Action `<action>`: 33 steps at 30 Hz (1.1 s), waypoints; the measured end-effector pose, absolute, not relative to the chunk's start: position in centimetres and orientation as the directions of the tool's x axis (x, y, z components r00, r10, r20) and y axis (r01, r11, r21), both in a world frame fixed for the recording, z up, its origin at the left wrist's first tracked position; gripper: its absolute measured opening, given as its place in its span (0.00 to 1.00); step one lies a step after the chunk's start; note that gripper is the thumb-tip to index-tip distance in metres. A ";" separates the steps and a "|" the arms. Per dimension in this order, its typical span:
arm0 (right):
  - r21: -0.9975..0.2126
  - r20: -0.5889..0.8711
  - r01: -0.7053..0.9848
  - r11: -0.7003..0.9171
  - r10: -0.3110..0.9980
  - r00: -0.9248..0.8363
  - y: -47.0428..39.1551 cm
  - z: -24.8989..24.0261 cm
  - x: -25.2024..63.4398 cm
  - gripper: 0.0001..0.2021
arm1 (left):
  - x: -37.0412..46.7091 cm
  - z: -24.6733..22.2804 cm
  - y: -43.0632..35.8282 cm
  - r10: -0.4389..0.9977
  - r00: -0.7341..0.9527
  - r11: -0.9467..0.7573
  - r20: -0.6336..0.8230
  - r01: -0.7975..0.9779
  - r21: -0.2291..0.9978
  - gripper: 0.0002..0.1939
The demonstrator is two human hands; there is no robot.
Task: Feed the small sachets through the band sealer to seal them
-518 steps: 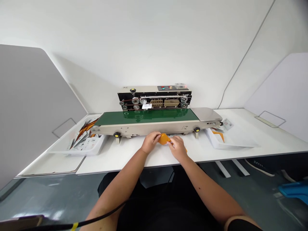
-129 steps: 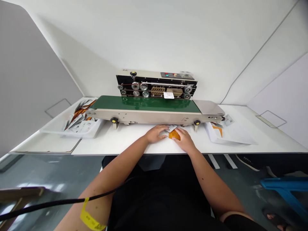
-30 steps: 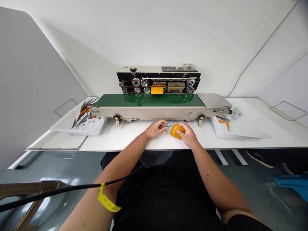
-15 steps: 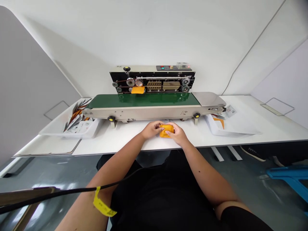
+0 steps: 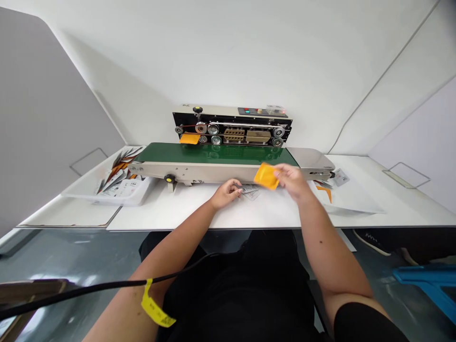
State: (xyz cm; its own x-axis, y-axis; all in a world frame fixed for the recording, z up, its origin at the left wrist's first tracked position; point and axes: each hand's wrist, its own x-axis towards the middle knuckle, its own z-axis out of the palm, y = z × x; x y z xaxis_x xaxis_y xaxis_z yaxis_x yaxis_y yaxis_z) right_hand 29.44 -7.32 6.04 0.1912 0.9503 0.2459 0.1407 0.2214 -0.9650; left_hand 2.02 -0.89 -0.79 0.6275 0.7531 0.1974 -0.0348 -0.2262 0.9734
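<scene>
Orange pouch (image 5: 266,176) is held up at centre-right of the frame, just in front of the green belt (image 5: 217,155) of the sealing machine (image 5: 231,142), pinched by the right hand (image 5: 292,176). Fingers are closed on the pouch's right edge; the rest hangs free, tilted, clear of the table (image 5: 199,209).

Head view, only one given. The left hand (image 5: 225,192) is laid low on the table at frame centre, fingers curled loosely, tips touching a few small white printed sachets (image 5: 250,192) that lie flat there. Whether one is actually gripped can't be told; it looks like light contact, nothing lifted.

Step in hand, as judged: a filled pouch is being carried toward the belt's right end, near the metal plate (image 5: 309,158). Next move would call for the pouch's open edge to be lined up w/ the sealing slot at the back and set flat on the belt, then let go.

Pose: right forearm is stretched forward and up from lower right, wrist slightly raised, palm turned left. Left forearm runs in from lower left, wrist resting near table level. A yellow tag (image 5: 156,311) on a black cable (image 5: 89,289) crosses it.

Another orange pouch (image 5: 189,138) is seen in the machine's rollers, upper left of the unit. A white tray (image 5: 117,190) of sachets sits at left; a white sheet (image 5: 345,202) w/ more at right.
</scene>
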 end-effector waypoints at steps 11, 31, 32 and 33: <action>-0.984 0.006 -0.116 0.135 0.679 0.734 2.6 11.8 36.6 0.06 | 1.8 -0.7 -0.9 0.739 0.644 -0.262 0.198 0.005 0.965 0.25; -0.519 0.467 0.806 0.286 0.884 -0.014 -8.4 -1.5 22.3 0.21 | 2.1 -1.7 0.6 0.601 0.642 -0.765 0.475 0.291 0.575 0.17; -0.488 0.439 0.833 0.258 0.898 -0.021 -8.4 -2.4 22.2 0.26 | 2.2 -1.8 0.7 0.578 0.674 -0.777 0.459 0.283 0.562 0.20; -0.461 0.416 0.854 0.240 0.909 -0.031 -8.2 -3.0 22.1 0.29 | 2.2 -2.0 0.8 0.559 0.703 -0.786 0.440 0.279 0.552 0.22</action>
